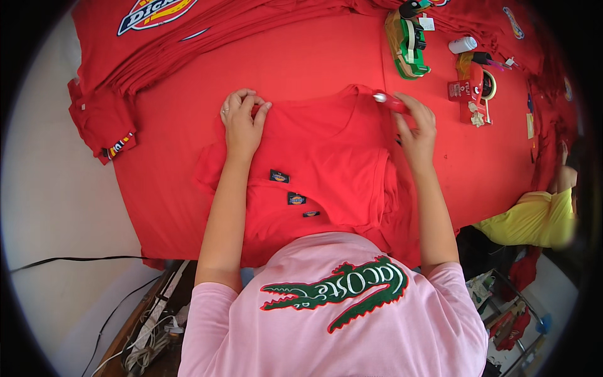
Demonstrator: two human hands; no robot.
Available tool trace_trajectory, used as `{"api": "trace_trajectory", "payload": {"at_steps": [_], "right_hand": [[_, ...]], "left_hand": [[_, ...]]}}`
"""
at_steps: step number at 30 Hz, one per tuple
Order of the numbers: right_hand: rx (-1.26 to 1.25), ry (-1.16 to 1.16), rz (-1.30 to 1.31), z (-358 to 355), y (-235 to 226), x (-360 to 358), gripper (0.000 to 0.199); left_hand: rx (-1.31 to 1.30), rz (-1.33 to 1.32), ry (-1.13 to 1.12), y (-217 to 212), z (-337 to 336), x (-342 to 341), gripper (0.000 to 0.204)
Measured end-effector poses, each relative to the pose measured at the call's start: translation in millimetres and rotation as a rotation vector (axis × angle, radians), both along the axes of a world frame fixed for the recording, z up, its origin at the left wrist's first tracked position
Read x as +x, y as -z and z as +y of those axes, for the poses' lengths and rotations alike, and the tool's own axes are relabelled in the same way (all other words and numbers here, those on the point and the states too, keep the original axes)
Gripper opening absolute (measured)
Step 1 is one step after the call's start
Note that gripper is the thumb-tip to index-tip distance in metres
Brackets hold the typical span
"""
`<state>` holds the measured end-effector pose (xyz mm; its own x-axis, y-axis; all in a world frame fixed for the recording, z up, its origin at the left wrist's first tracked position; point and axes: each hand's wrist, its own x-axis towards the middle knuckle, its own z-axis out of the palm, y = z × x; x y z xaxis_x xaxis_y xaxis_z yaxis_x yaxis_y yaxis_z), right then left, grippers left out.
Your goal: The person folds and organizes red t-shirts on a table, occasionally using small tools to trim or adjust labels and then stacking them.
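A red T-shirt lies on top of other red shirts in front of me, its neckline facing away. At the left shoulder of that shirt, my left hand has its fingers curled together on the cloth. My right hand, close to the shirt's right shoulder, grips a small red tool with a shiny whitish tip. I cannot make out the tool's exact kind. Small dark neck labels show on the shirts nearer my body.
Red cloth covers the table. At the far right stand a green tape dispenser, a white spool and a red holder with a tape roll. Printed red shirts lie along the far edge. Another person's yellow sleeve shows at right.
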<state>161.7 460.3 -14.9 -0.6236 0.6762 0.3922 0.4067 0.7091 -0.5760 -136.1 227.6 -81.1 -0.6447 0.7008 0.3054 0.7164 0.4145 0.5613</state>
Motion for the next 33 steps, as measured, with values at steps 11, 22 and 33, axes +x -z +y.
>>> {"api": "trace_trajectory", "payload": {"at_steps": [11,22,33], "right_hand": [[0.437,-0.415,-0.132,-11,15,-131,0.043],[0.632,-0.507,-0.236,-22,15,-146,0.037],[0.655,-0.482,-0.276,-27,12,-139,0.037]], "left_hand": [[0.033,-0.024,-0.017,0,1,-4,0.019],[0.044,-0.008,-0.028,1,0,-4,0.018],[0.06,-0.004,-0.022,1,0,-5,0.018]]}}
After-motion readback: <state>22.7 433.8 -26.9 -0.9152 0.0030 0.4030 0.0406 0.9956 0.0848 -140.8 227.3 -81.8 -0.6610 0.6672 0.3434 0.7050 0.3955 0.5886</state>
